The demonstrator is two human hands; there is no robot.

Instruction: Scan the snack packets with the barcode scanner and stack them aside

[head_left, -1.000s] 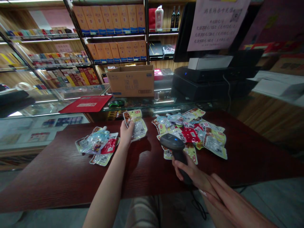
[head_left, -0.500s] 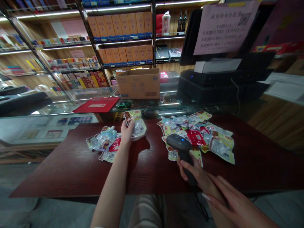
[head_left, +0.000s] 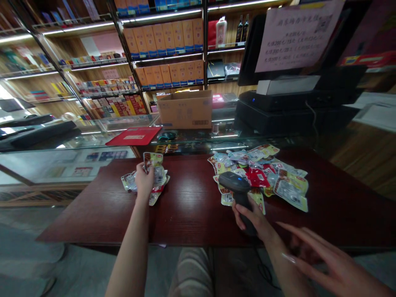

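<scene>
The left hand (head_left: 144,179) is gripping a snack packet (head_left: 158,171) by its side, holding it over the small pile (head_left: 130,180) on the left of the counter (head_left: 188,214); whether packet and pile are touching is hard to tell. The right hand (head_left: 249,214) is keeping its grip closed around the handle of a scanner (head_left: 235,182), whose head is hanging over the near edge of the larger pile (head_left: 289,187). Adding the packet to the small pile seems to be the step in hand. The next move is probably calling for a loosened left grip, with the packet lying flat enough not to slide, while the scanner is staying clear. Another person's hand (head_left: 324,258) is hovering beside the right forearm, its grip holding nothing visible.
</scene>
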